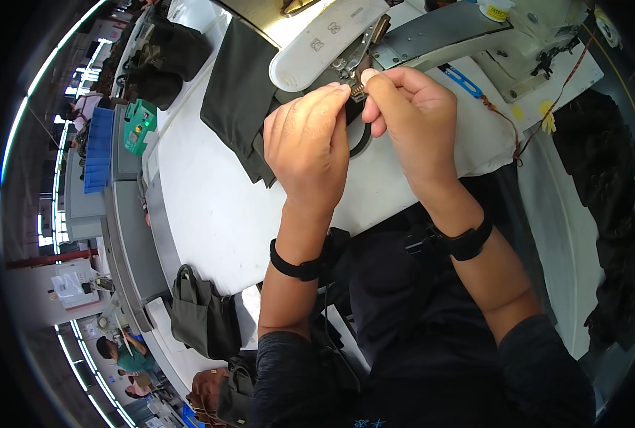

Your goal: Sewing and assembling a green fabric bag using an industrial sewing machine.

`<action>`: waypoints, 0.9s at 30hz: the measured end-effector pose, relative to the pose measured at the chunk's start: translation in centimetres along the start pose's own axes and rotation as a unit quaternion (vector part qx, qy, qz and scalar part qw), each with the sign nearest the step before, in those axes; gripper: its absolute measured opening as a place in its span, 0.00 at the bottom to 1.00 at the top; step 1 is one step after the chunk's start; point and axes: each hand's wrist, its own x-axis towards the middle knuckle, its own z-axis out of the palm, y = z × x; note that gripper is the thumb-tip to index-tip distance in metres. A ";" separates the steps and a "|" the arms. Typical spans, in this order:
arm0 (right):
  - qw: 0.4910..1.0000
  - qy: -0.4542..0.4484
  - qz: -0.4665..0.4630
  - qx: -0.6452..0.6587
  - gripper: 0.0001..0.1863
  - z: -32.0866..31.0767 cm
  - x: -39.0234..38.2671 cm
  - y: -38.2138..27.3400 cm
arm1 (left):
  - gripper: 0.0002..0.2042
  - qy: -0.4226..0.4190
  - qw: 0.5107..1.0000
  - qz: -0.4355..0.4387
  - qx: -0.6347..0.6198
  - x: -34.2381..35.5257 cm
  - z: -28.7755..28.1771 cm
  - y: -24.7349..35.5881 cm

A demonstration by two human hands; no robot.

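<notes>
Both hands are raised close together at the needle end of a sewing machine. My left hand has its fingers pressed together, their tips near the metal presser parts. Thumb and forefinger of my right hand pinch at the same spot; whatever is between either hand's fingertips is too small to make out. Behind and between the hands a dark curved strap shows in part. Dark green-grey fabric lies left of the machine head, partly hidden by my left hand.
A blue tool on a brown cord lies right of my right hand. A dark handbag stands at the white table's lower left. Black material hangs at far right. A green box and blue bin stand left; people work beyond.
</notes>
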 end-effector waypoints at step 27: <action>0.958 -0.206 -0.080 -0.181 0.14 -2.1 4.8 -3.3 | 0.12 -0.011 0.999 0.025 0.039 0.5 0.1 -0.1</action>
